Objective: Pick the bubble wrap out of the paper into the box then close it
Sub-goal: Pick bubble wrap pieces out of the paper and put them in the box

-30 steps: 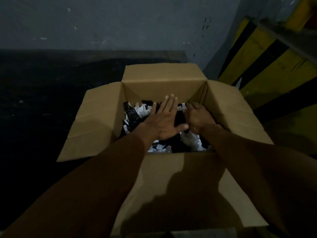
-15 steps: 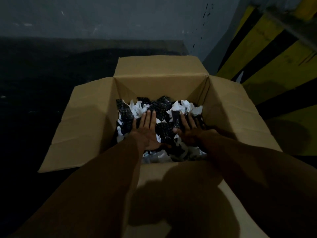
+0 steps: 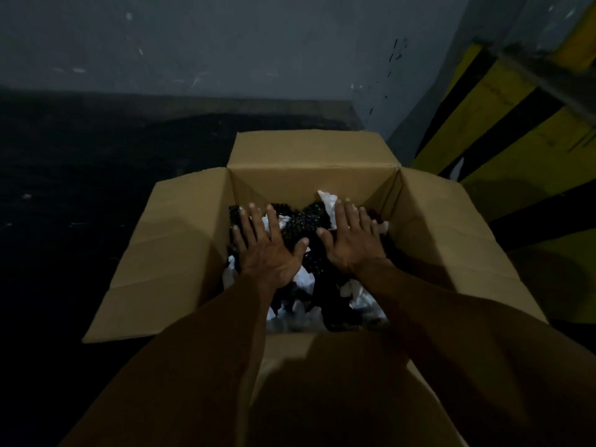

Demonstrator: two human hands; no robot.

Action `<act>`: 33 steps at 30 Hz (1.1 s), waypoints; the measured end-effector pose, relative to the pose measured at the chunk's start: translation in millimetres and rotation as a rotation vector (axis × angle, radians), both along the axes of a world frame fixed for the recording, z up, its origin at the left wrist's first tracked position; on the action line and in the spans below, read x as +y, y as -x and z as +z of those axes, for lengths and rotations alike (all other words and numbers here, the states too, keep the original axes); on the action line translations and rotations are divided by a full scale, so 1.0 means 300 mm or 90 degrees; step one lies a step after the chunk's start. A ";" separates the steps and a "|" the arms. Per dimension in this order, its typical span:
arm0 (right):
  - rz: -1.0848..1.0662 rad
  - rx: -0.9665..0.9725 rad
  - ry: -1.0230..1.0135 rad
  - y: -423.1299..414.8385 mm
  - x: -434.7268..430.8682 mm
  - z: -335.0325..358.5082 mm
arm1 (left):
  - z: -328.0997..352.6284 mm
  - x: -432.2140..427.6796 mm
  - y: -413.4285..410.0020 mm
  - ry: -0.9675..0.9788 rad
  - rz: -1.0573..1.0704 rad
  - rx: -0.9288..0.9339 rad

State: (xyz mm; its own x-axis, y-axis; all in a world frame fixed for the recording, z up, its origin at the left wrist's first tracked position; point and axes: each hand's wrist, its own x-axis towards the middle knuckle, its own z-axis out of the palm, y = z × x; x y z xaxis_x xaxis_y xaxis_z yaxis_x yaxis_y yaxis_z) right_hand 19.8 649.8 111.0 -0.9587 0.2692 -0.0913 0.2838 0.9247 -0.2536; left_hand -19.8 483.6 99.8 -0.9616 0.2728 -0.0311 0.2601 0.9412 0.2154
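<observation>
A brown cardboard box [image 3: 180,253] stands open on the dark floor, all its flaps folded outward. Inside lies a heap of black bubble wrap [image 3: 301,225] mixed with crumpled white paper [image 3: 327,200]. My left hand [image 3: 269,250] is flat, palm down, fingers spread, over the left half of the heap. My right hand [image 3: 351,237] is flat beside it over the right half. Neither hand grips anything. My forearms hide the near part of the contents.
A grey wall [image 3: 225,46] rises behind the box. A yellow and black striped barrier [image 3: 503,124] stands at the right. The near flap [image 3: 322,382] of the box lies under my arms. Dark floor [image 3: 64,204] stretches to the left.
Both hands have lifted and moved toward the far side of the box, fingers spreading wider. The view has tilted up slightly.
</observation>
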 end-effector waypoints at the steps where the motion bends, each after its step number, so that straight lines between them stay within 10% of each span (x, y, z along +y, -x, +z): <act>1: 0.007 -0.005 0.005 0.015 -0.006 -0.020 | -0.015 -0.003 0.014 0.000 0.009 -0.018; 12: 0.076 -0.168 0.096 0.105 0.011 -0.149 | -0.121 0.012 0.097 0.011 0.031 -0.228; 27: 0.054 -0.034 0.089 -0.002 0.050 0.071 | 0.127 -0.020 0.045 -0.017 -0.013 -0.243; 33: 0.019 -0.320 0.123 -0.088 0.080 0.145 | 0.193 -0.067 -0.040 0.181 -0.125 -0.350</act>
